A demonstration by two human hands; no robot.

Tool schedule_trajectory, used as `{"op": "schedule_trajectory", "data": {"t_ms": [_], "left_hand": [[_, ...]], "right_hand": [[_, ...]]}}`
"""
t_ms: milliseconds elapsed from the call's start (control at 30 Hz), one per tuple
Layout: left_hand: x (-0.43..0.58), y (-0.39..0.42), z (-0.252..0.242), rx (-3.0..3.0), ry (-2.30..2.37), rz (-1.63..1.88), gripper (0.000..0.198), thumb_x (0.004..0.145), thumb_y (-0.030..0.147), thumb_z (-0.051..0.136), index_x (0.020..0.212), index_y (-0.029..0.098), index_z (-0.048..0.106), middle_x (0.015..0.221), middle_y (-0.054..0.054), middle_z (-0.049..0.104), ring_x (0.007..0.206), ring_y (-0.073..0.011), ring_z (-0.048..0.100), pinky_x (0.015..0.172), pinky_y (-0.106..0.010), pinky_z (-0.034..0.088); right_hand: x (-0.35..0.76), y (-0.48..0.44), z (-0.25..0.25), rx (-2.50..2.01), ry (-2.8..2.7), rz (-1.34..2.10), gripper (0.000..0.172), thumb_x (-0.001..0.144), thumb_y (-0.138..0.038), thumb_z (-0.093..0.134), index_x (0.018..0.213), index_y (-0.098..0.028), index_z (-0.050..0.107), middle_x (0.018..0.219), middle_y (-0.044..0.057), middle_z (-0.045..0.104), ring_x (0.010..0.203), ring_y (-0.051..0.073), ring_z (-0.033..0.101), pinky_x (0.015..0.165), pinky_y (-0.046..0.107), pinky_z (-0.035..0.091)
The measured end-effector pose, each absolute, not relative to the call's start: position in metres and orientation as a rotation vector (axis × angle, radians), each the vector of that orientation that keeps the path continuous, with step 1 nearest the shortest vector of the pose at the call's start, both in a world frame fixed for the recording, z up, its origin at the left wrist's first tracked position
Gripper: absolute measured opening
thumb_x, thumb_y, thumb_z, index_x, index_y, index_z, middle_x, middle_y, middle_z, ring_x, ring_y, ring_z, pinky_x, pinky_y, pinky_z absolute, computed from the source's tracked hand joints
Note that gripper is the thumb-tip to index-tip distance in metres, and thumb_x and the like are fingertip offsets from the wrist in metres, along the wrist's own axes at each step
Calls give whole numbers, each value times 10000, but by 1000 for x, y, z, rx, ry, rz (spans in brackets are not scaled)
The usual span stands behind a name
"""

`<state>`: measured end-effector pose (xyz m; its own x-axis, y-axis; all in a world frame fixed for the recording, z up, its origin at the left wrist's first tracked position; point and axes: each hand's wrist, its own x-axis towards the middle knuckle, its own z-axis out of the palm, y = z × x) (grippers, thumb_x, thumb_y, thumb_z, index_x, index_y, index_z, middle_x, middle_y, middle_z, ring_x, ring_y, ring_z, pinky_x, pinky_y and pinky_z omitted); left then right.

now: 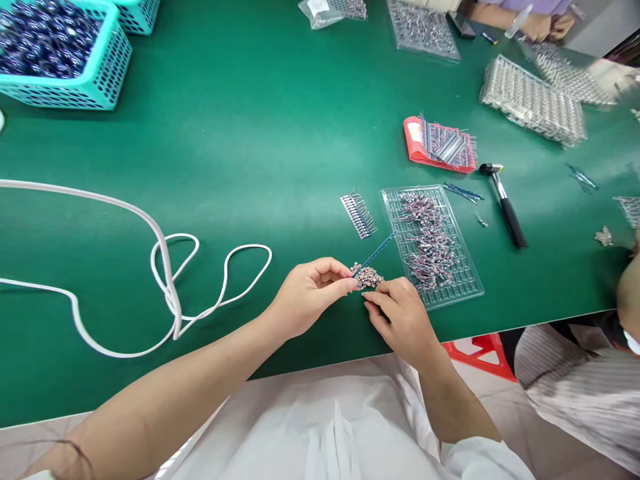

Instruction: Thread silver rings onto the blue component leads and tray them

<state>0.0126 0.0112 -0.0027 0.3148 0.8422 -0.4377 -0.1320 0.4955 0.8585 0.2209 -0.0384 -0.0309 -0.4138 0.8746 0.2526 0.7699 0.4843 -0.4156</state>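
My left hand [315, 293] is closed, thumb against fingers, on one end of a narrow blue strip [376, 255] with small marks along it. The strip slants up and right, its far end by the edge of a clear plastic tray [473, 290]. Beneath the strip lies a pile of small round metallic pieces [369, 277]. Beside this pile is my right hand [400, 317], its thumb and fingertips drawn together; whatever is between them is too small to make out. Many small parts with thin wire leads [427, 240] are heaped on the tray.
A row of leaded components [359, 213] lies left of the tray. Beyond it are a red packet [415, 143], loose blue strips [463, 193] and a hammer [510, 213]. White cable [173, 287] loops at left, near a turquoise basket [107, 70]. Co-workers sit opposite and at right.
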Motion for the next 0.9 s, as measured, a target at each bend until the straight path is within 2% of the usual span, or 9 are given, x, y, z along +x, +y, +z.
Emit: {"op": "schedule_trajectory", "data": {"t_ms": [467, 733, 900], "left_hand": [[13, 12, -3, 808, 1027, 773, 158, 727, 250, 806, 774, 160, 686, 746, 13, 723, 730, -123, 665, 756, -249, 517], [13, 11, -6, 821, 1027, 769, 163, 738, 250, 799, 787, 152, 678, 760, 3, 714, 743, -129, 660, 763, -259, 514], [12, 10, -9, 867, 994, 765, 157, 784, 273, 771, 820, 163, 666, 795, -4, 718, 786, -145, 675, 784, -273, 519]], "right_hand": [[231, -30, -29, -1215, -2521, 142, 173, 940, -118, 613, 1083, -195, 672, 971, 62, 706, 856, 204, 507, 733, 360, 404], [224, -20, -26, -1202, -2564, 171, 95, 969, -137, 576, 971, -181, 660, 926, 59, 700, 851, 201, 517, 717, 360, 383], [219, -17, -35, -1211, -2497, 85, 93, 939, -117, 574, 900, -176, 635, 860, 63, 666, 802, 203, 528, 682, 361, 381]]}}
